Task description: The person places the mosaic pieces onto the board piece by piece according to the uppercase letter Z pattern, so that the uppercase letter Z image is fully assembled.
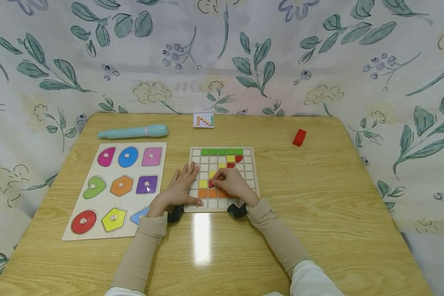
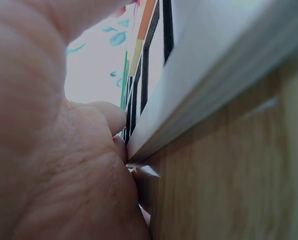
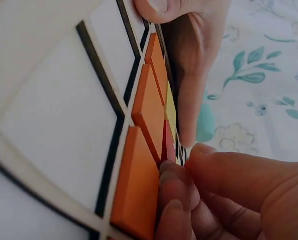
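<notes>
A square wooden grid board (image 1: pixel 248 205) lies in front of me, bearing green tiles (image 1: pixel 222 152) along its far row, orange tiles (image 1: pixel 203 193) near its front and a diagonal of yellow tiles (image 1: pixel 203 184) and red rounded tiles (image 1: pixel 239 158). With fingers spread, my left hand (image 1: pixel 179 187) rests on the board's left side, thumb over the front left corner. My right hand (image 1: pixel 233 183) has thumb and fingertips pinched at a red tile (image 3: pixel 168 145) beside the orange ones. That hand covers part of the diagonal in the head view.
Left of the board lies a knobbed shape puzzle (image 1: pixel 96 160). Behind it is a teal pen-shaped object (image 1: pixel 133 131). A small pattern card (image 1: pixel 203 120) sits at the table's far edge, and a red block (image 1: pixel 299 137) is at the far right. Floral cloth (image 1: pixel 222 57) hangs behind the table.
</notes>
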Demonstrator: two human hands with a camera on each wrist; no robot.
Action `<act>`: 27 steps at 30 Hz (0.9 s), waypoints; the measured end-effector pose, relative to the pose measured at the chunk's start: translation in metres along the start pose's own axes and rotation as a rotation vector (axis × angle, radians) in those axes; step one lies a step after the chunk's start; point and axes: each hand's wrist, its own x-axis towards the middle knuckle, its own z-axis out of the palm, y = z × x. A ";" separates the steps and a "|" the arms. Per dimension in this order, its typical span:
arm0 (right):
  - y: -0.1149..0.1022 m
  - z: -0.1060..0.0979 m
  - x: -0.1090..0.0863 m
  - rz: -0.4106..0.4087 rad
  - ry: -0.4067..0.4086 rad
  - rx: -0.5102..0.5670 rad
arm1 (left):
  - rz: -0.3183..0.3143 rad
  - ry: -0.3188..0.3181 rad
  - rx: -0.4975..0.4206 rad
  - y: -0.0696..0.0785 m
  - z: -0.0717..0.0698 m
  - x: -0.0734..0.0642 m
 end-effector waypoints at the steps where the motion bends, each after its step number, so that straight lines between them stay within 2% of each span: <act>1: 0.001 -0.002 0.000 -0.005 -0.004 -0.003 | 0.003 0.002 -0.001 0.000 0.000 0.001; 6: 0.016 -0.028 -0.005 -0.019 0.053 0.052 | 0.016 0.000 -0.004 0.002 0.001 0.003; 9: 0.034 -0.055 -0.013 -0.026 0.173 0.076 | 0.012 0.033 -0.033 0.004 0.000 0.003; 11: 0.047 -0.074 -0.021 -0.015 0.260 0.060 | -0.015 0.098 -0.011 0.005 -0.004 0.001; 13: 0.062 -0.091 -0.031 0.017 0.350 -0.025 | -0.063 0.190 0.061 0.006 -0.010 -0.002; 15: 0.078 -0.105 -0.042 0.042 0.413 -0.176 | -0.124 0.289 0.177 0.005 -0.016 -0.007; 17: 0.092 -0.115 -0.053 0.074 0.453 -0.341 | -0.188 0.376 0.310 0.003 -0.022 -0.012; 20: 0.107 -0.124 -0.063 0.095 0.498 -0.547 | -0.250 0.463 0.422 -0.001 -0.029 -0.019; 23: 0.112 -0.127 -0.068 0.109 0.509 -0.612 | -0.276 0.507 0.467 -0.005 -0.031 -0.023; 27: 0.111 -0.126 -0.070 0.125 0.476 -0.632 | -0.264 0.531 0.473 -0.007 -0.030 -0.023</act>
